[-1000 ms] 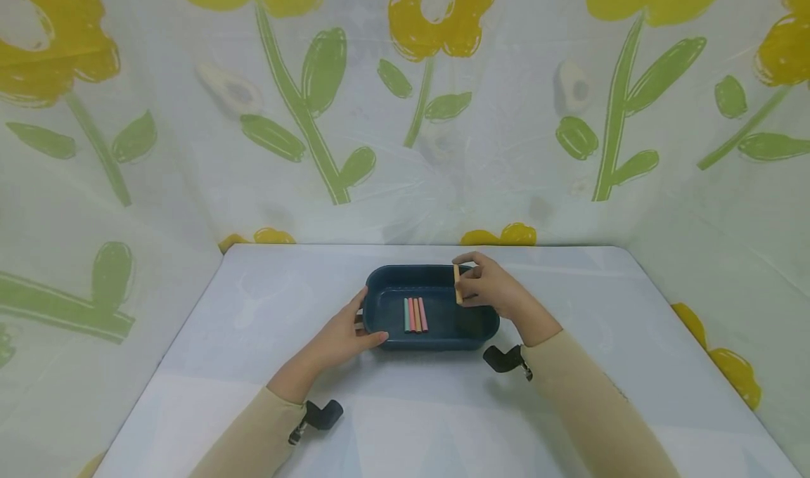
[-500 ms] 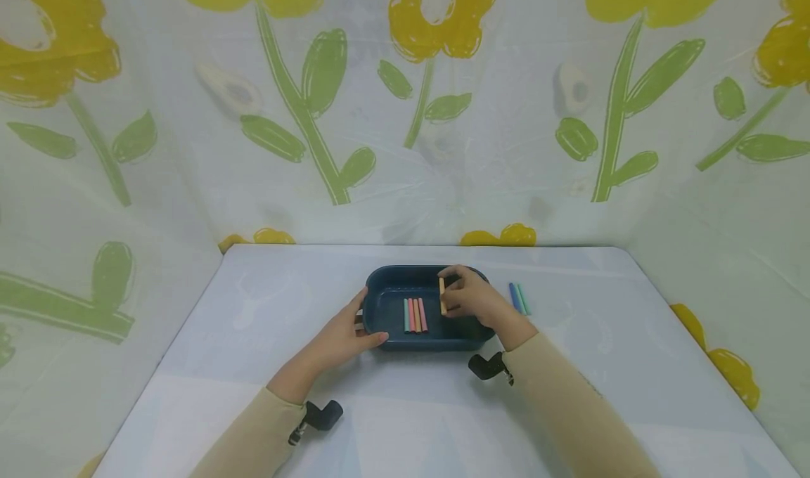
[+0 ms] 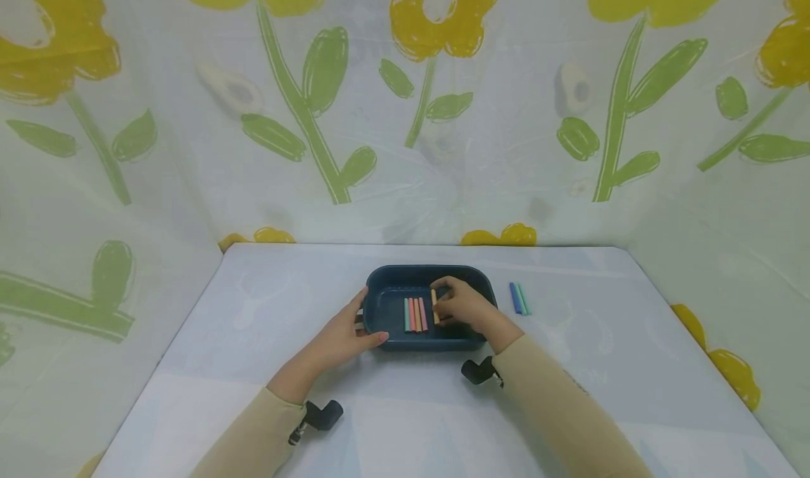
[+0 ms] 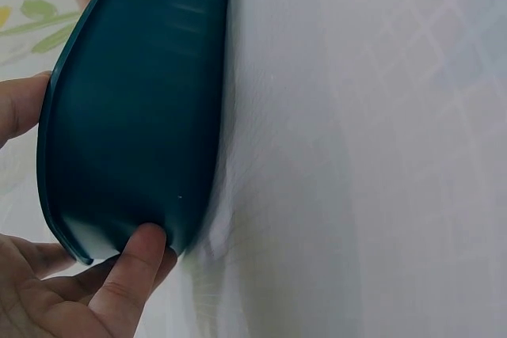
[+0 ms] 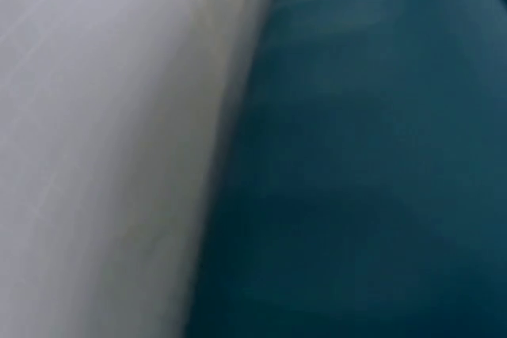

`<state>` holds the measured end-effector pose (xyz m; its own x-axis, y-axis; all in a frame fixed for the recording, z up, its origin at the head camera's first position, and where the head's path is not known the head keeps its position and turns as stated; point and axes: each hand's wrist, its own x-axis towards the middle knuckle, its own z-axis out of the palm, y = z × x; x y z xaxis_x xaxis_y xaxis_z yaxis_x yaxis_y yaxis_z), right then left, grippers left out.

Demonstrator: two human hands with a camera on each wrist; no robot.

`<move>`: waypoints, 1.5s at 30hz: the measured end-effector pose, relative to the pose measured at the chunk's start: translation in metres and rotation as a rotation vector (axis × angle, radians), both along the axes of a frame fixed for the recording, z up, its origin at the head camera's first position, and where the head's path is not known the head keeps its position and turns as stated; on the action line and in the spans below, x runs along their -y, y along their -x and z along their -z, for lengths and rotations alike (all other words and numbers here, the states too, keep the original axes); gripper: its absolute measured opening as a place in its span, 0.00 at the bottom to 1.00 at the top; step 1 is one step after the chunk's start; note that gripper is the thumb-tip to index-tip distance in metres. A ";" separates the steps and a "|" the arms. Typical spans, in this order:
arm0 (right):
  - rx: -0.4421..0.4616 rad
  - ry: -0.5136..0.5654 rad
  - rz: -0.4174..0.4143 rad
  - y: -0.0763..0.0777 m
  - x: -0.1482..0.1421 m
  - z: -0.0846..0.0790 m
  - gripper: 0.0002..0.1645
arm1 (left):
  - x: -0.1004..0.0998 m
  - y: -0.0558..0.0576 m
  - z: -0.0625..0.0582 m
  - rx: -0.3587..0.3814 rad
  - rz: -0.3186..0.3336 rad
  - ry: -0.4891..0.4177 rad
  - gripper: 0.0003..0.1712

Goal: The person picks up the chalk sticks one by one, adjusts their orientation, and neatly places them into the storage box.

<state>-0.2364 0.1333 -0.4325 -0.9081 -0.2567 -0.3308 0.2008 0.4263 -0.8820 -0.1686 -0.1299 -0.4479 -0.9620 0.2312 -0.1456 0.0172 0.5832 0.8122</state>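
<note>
A dark teal rectangular plastic basin (image 3: 436, 346) stands on the table in the head view. My left hand (image 3: 342, 335) holds its left end, thumb over the front rim and fingers against the outer wall; the left wrist view shows the fingers (image 4: 131, 275) on that wall. Inside the basin, my right hand (image 3: 465, 308) pinches a yellow-orange chalk stick (image 3: 434, 308), held just right of a row of several chalk sticks (image 3: 414, 315) in green, pink and orange. The right wrist view shows only the basin's outer wall (image 5: 356, 140) and table; that hand is out of it.
To the right of the basin, a blue chalk stick (image 3: 515, 299) and a green chalk stick (image 3: 524, 299) lie side by side on the white table (image 3: 405, 415). A flower-printed curtain (image 3: 506, 147) stands behind the table and at both sides.
My right hand has carried the yellow-orange chalk left and lower into the basin, toward the row. The blue and green sticks, hidden at first, have come into sight. My left hand stays put.
</note>
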 end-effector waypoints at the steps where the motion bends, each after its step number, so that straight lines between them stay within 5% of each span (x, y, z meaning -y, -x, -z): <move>1: -0.001 -0.005 -0.003 0.000 0.001 0.001 0.31 | 0.000 0.000 0.000 0.000 0.002 0.000 0.61; 24: -0.032 -0.161 -0.021 0.000 0.012 0.009 0.30 | 0.001 0.001 -0.002 0.003 0.015 -0.009 0.62; 45: -0.047 -0.173 -0.047 -0.001 0.011 0.010 0.29 | 0.003 0.001 0.003 0.006 0.017 -0.008 0.62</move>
<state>-0.2356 0.1219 -0.4429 -0.9122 -0.2419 -0.3308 0.1373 0.5803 -0.8028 -0.1700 -0.1329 -0.4506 -0.9571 0.2484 -0.1491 0.0223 0.5763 0.8169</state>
